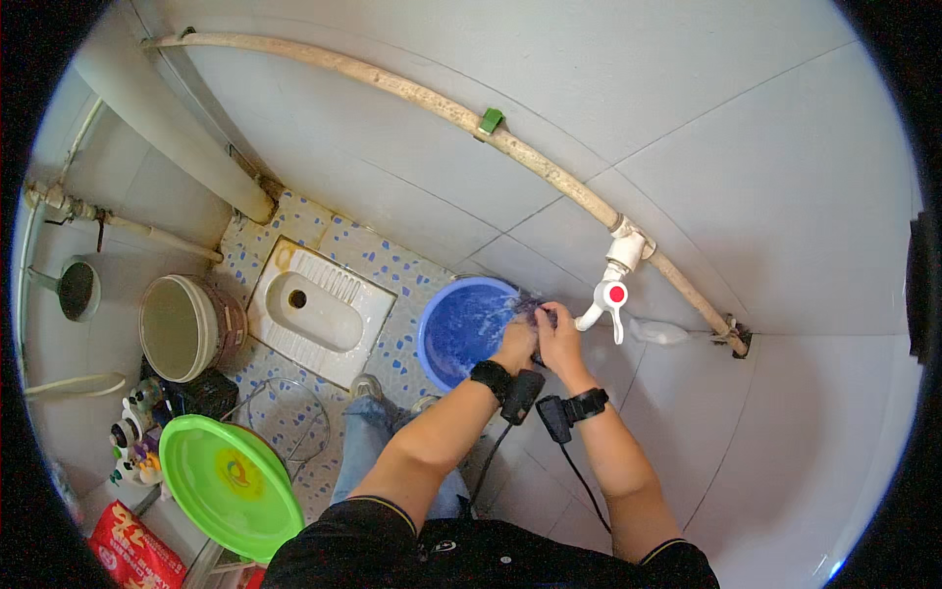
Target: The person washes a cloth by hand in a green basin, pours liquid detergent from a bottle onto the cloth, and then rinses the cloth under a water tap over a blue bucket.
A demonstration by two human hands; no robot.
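Both of my hands are close together under the white tap [608, 294], above the right rim of the blue basin [449, 339]. My left hand [516, 346] is curled, its fingers partly hidden by splashing water. Beside it, my right hand [559, 339] is closed with its fingers bent, just under the spout. Between them shows a small dark purplish thing [536, 312], too blurred by water to name. Water splashes into the basin, which has water in it. A black strap with a small box is on each of my wrists, with a cable hanging from it.
A squat toilet [329, 312] is set in the speckled floor left of the basin. Farther left stand a pale bucket [172, 329] and a tilted green basin [211, 510]. A water pipe [392, 83] runs along the tiled wall. A red packet [137, 550] lies at lower left.
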